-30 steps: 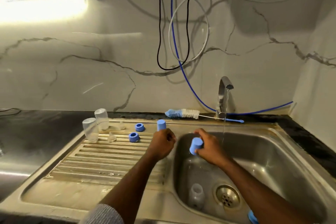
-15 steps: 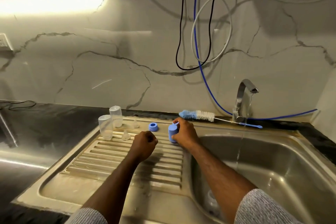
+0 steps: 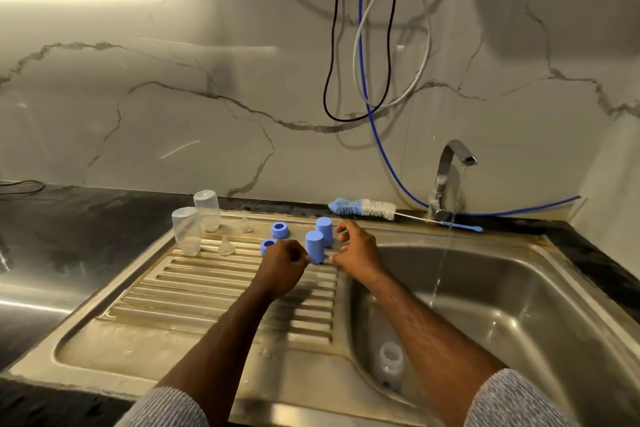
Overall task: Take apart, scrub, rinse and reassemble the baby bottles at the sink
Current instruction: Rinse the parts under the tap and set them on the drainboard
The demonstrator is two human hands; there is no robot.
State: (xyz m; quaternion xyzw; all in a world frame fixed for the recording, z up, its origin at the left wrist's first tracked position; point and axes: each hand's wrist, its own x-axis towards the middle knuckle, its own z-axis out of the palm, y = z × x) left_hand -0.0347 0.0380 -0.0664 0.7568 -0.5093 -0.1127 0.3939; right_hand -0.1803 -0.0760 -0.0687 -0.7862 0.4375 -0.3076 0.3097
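Black stone counter [image 3: 86, 218] runs along our far left, under a marble-veined wall [image 3: 173, 97] lit by a bright strip. Moving right, we reach the ribbed steel drainboard [image 3: 207, 295]: two clear bottles [image 3: 187, 230] stand upside down at its back corner, clear teats [image 3: 227, 246] just beside them, then two blue rings [image 3: 278, 229]. Our left hand [image 3: 282, 267] hovers curled into a loose fist, holding nothing we can see. Two blue caps [image 3: 314, 247] stand upright between the hands. Our right hand [image 3: 356, 251] is beside them, fingers spread, gripping nothing. Behind, a bottle brush [image 3: 363, 208] lies on the sink's rim. Cables [image 3: 362, 45] dangle down the wall. Further right, the tap [image 3: 450, 177] runs into the basin [image 3: 519, 305], where one more bottle [image 3: 389, 366] lies at the bottom.
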